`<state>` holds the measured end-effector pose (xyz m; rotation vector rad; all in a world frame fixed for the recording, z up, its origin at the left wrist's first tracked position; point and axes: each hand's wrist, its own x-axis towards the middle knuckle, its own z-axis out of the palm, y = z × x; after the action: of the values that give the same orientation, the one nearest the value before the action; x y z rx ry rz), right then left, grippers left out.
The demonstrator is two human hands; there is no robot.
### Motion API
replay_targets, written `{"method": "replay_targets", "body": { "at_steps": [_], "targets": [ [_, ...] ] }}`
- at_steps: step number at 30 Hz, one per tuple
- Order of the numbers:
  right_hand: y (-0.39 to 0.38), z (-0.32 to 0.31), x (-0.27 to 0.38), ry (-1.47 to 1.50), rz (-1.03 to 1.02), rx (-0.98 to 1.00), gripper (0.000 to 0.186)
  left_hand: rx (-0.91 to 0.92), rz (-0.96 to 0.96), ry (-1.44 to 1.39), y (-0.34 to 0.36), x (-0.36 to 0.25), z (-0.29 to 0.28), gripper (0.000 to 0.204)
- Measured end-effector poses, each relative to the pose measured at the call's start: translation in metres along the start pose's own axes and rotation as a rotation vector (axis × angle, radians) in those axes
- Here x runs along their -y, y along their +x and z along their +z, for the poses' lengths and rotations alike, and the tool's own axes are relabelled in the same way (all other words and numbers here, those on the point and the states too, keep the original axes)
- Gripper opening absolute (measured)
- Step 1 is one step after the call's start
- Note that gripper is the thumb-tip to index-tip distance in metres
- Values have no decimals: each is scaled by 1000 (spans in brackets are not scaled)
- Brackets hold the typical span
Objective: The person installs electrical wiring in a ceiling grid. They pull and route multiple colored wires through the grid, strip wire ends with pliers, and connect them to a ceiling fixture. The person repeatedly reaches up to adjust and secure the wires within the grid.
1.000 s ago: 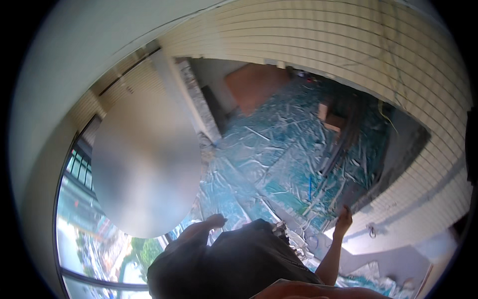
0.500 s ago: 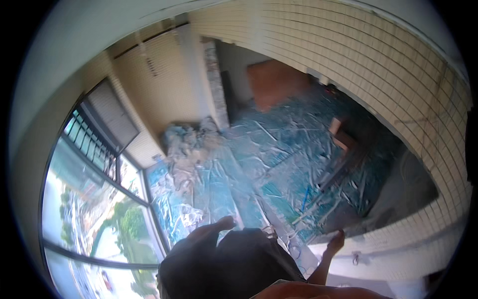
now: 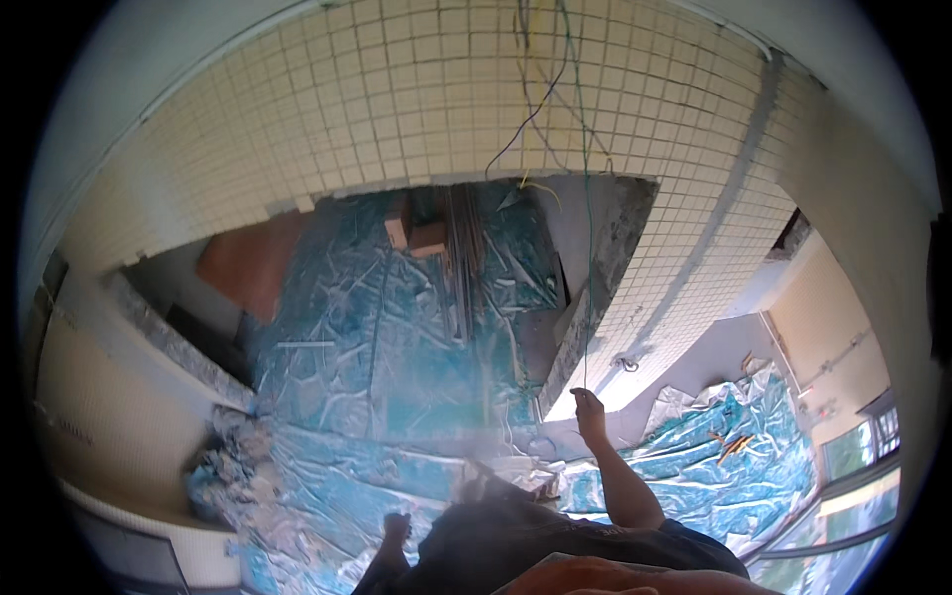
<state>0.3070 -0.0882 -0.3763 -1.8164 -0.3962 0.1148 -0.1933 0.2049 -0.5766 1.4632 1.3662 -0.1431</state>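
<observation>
My right hand (image 3: 587,409) is raised in front of the wall, its fingers pinched on the lower end of a thin green wire (image 3: 587,258). The wire runs up nearly straight and taut toward the ceiling. Beside it dangle a dark blue-purple wire (image 3: 524,132) and a yellow wire (image 3: 543,188), both loose and curling at their ends. My left hand (image 3: 397,526) is low near my body with its fingers curled closed. Whether anything is inside it is hidden.
A large opening in the beige tiled wall (image 3: 397,109) has rough edges. Wrinkled blue-green sheeting (image 3: 426,387) covers the floor. Beyond lie cardboard boxes (image 3: 428,239), long dark bars (image 3: 462,268) and a reddish-brown panel (image 3: 253,260). Crumpled sheeting (image 3: 223,476) is heaped at left; windows (image 3: 843,496) are at right.
The view has swung right, bringing the hanging wires and the right-hand windows into sight. My right hand has risen and now pinches the green wire. My left hand's fingers have curled in.
</observation>
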Motion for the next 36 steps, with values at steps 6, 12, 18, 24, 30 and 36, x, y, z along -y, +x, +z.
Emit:
{"method": "replay_targets", "body": {
  "at_steps": [6, 12, 18, 24, 30, 36],
  "targets": [
    [-2, -4, 3, 24, 48, -44, 28, 72, 79, -9, 28, -59, 12, 35],
    [-12, 15, -14, -9, -108, -17, 28, 100, 187, -18, 37, -98, 21, 33],
    [-10, 16, -4, 41, -85, -14, 29, 90, 146, 8, 29, -99, 29, 32],
    [-5, 6, -7, 52, -66, 7, 25, 8, 49, 66, 31, -68, 12, 35],
    [-2, 9, -5, 33, -102, 21, 24, 2, -24, 78, 23, -58, 3, 38],
    [-3, 16, -5, 27, -93, 13, 26, 46, 5, 8, 20, -57, 20, 38]
  ]
}}
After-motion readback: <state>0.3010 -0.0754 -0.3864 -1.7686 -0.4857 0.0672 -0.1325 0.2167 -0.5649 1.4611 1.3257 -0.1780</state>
